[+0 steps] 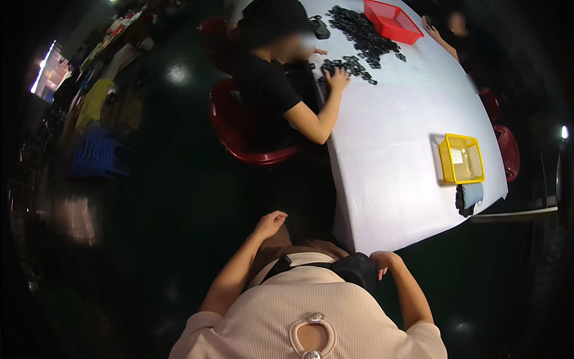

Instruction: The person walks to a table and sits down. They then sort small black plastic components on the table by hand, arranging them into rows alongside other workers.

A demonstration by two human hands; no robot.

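My left hand [272, 224] hangs in front of my left thigh, beside the dark floor, with its fingers loosely curled and nothing visible in them. At my right hip, my right hand [386, 261] is next to a black pouch [359, 270] worn on a black waist belt [302, 267]. Its fingers droop downward, loosely apart, and hold nothing that I can see; part of them is hidden. Neither hand touches the table, whose near corner stands just ahead of my right hand.
The white-covered table [394, 149] carries a yellow basket [460, 159], a blue-grey and black bundle [470, 197], heaps of small black parts [362, 33] and a red bin [394, 23]. A seated person [272, 78] handles parts; another [457, 42] sits across. Red chairs [230, 128] flank it.
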